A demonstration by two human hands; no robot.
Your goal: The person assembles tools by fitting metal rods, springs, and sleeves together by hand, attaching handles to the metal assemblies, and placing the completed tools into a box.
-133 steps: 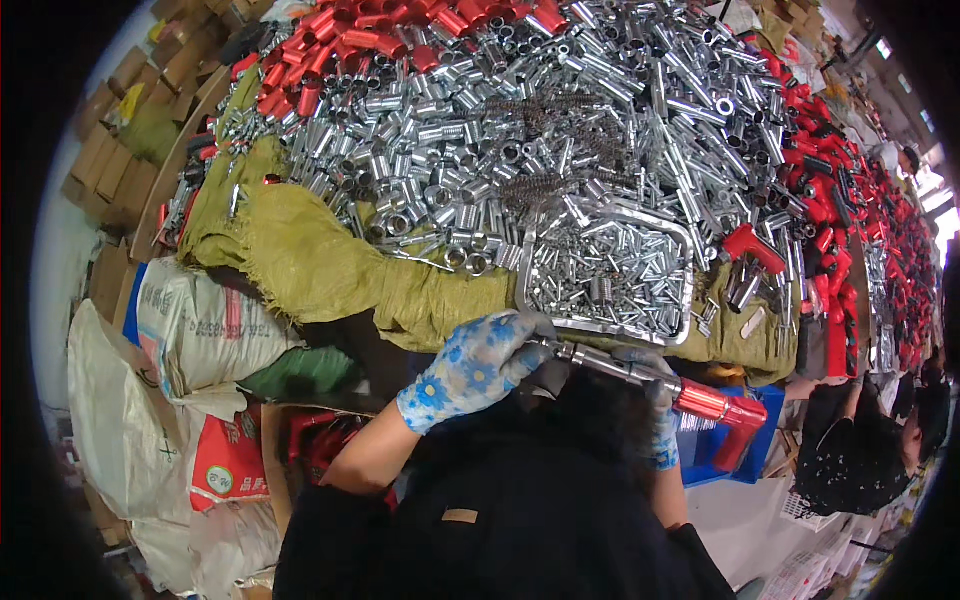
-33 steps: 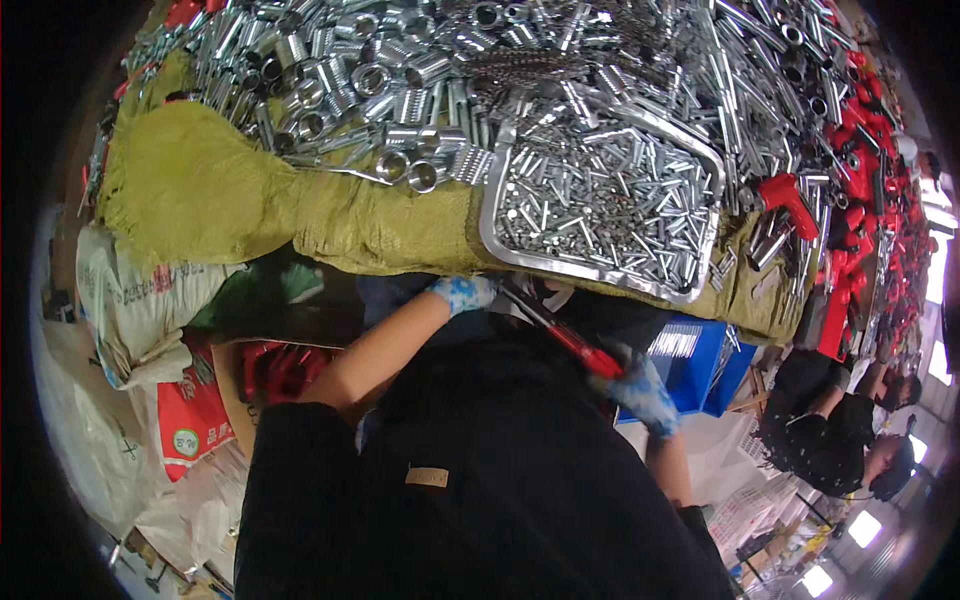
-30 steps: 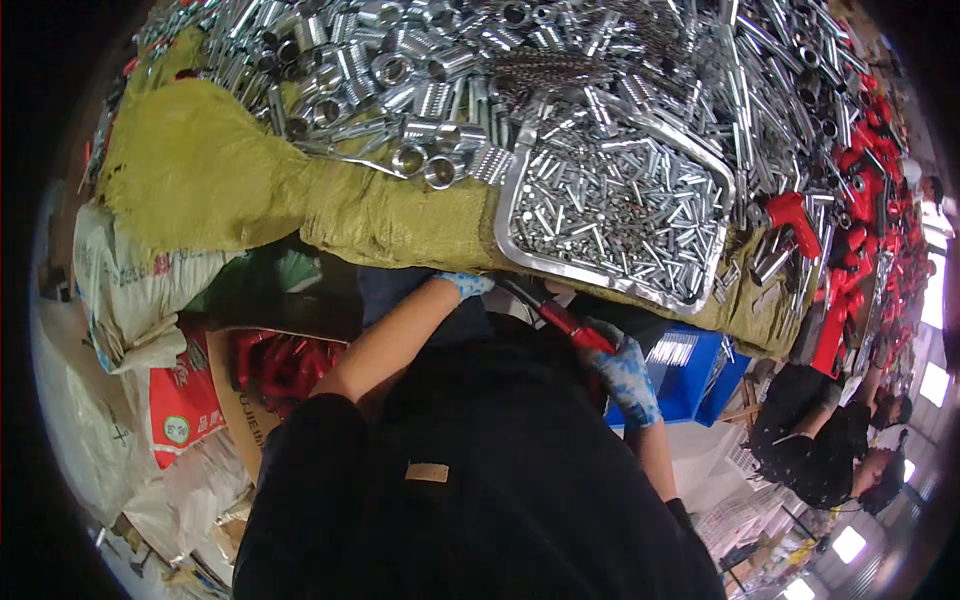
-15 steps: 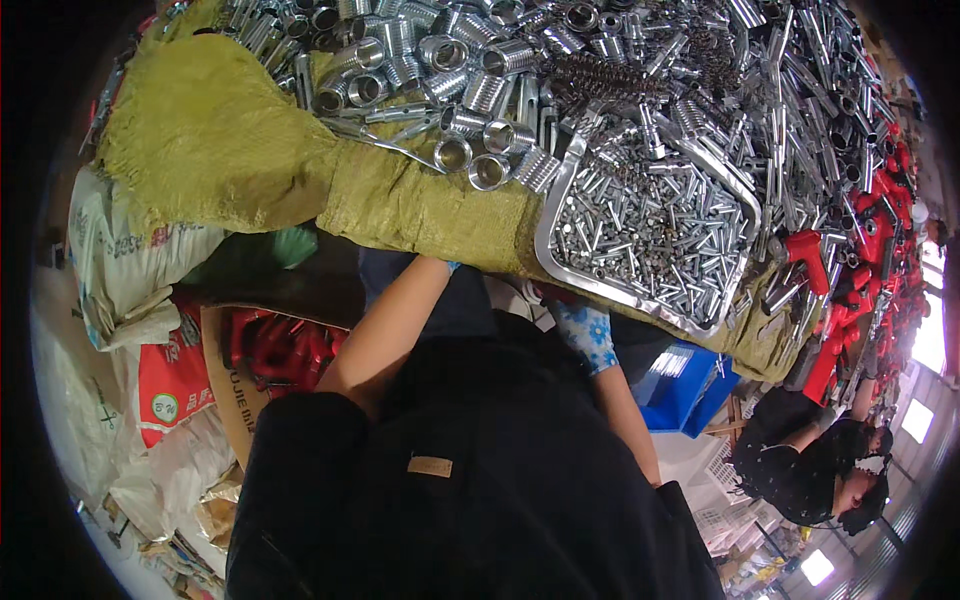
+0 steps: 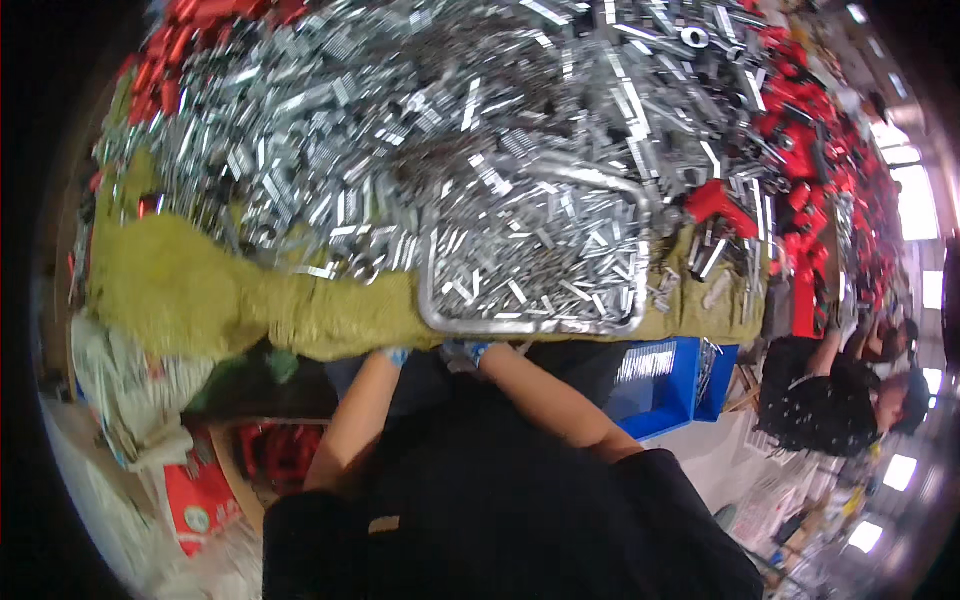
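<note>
My left hand (image 5: 396, 356), in a blue-patterned glove, is at the front edge of the yellow woven cloth (image 5: 340, 312), its fingers hidden beneath that edge. Close beside it, on the right, is my gloved right hand (image 5: 468, 353), just below the metal tray (image 5: 535, 326). Motion blurs its fingers, so I cannot make out whether it holds anything. Inside the tray lie many small silvery pins (image 5: 540, 265). Behind it spreads a heap of shiny metal parts (image 5: 330, 130), smeared by motion.
Red tool bodies (image 5: 800, 190) line the right side, with one red piece (image 5: 722, 208) near the tray. A blue bin (image 5: 655, 420) stands below the table edge at right. At lower left sits a cardboard box (image 5: 235, 470) of red parts. A co-worker (image 5: 820, 405) is at far right.
The view has swung, so the tray now appears farther left and lower. My right hand has come in toward my left, and both stay at the cloth's front edge.
</note>
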